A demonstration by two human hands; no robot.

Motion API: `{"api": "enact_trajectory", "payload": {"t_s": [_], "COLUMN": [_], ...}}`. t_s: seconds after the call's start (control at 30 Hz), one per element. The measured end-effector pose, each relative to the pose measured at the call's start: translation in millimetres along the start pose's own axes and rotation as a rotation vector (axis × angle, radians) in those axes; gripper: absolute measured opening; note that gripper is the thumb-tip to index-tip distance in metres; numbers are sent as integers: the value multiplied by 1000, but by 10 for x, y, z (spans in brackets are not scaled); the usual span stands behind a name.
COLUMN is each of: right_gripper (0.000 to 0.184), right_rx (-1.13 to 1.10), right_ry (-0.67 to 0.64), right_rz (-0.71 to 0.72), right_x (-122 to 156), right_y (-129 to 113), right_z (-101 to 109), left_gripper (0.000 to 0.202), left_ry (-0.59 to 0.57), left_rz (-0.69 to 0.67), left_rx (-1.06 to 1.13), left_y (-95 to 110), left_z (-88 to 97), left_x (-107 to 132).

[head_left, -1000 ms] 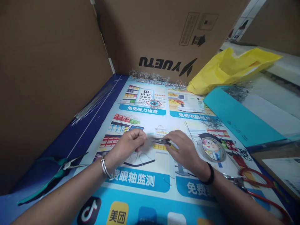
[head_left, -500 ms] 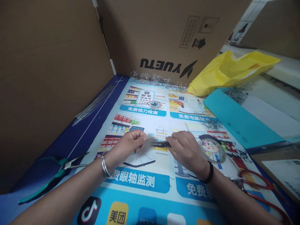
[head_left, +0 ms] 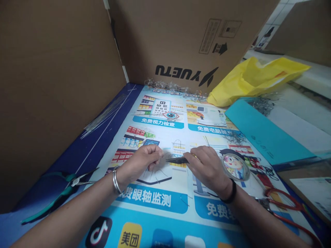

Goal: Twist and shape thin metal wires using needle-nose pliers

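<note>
My right hand (head_left: 207,167) is wrapped round a pair of needle-nose pliers (head_left: 178,160), whose dark, slim jaws point left. Just off their tip, my left hand (head_left: 147,158) is closed in a pinch on a thin wire (head_left: 168,155). A faint curve of this wire shows between the fingertips and the jaws; the rest is hidden by the fingers or too fine to follow. Both hands are above a printed poster sheet (head_left: 191,172), and several short wire pieces (head_left: 159,175) lie just under my left hand.
Green-handled pliers (head_left: 63,196) lie open at left, near straight wires (head_left: 103,117). Red-handled scissors (head_left: 284,199) and a round clear lens-like disc (head_left: 236,166) are at right. Tangled wire (head_left: 170,86) lines the cardboard wall (head_left: 181,41); a yellow bag (head_left: 248,82) and turquoise folder (head_left: 269,134) stand beyond.
The jaws of the needle-nose pliers look closer together now, and a curve of wire shows at their tip. My right hand has dipped slightly; my left hand stays nearly in place.
</note>
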State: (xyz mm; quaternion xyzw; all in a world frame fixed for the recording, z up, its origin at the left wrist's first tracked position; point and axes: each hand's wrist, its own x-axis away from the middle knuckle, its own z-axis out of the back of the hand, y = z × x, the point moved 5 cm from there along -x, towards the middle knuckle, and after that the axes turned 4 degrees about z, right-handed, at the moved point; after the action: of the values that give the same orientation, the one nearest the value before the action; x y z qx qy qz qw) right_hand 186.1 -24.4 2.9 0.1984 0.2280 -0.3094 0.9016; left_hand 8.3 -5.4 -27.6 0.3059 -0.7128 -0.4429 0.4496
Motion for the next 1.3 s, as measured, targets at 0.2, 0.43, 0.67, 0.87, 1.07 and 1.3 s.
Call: {"api": "enact_trajectory", "payload": {"t_s": [0.2,0.43,0.67,0.87,1.07,1.3], "right_gripper": [10,12,12,8,14,12], "right_rx": [27,24,14,30,-18,-225], "right_ry": [-1,22,15,28,-140,-287], "right_rz": [22,34,32,70,121,45], "right_x": [12,17,17,0,-75,-75], "right_y": [-12,-10,-12,-26,-78,-57], "right_z": [7,27,27,47,59,18], "left_gripper": [30,27,26,28,22,17], "left_ry": [-37,-47,-65,-23,28,28], "left_rz": [19,28,26,17,-96,-324], "left_rx": [30,28,27,-50,-373,-719], "left_y": [-16,-23,-7,-21,49,229], "left_z": [2,2,-16,14,57,-19], "left_x": [-7,-9,4,-12,-14,72]}}
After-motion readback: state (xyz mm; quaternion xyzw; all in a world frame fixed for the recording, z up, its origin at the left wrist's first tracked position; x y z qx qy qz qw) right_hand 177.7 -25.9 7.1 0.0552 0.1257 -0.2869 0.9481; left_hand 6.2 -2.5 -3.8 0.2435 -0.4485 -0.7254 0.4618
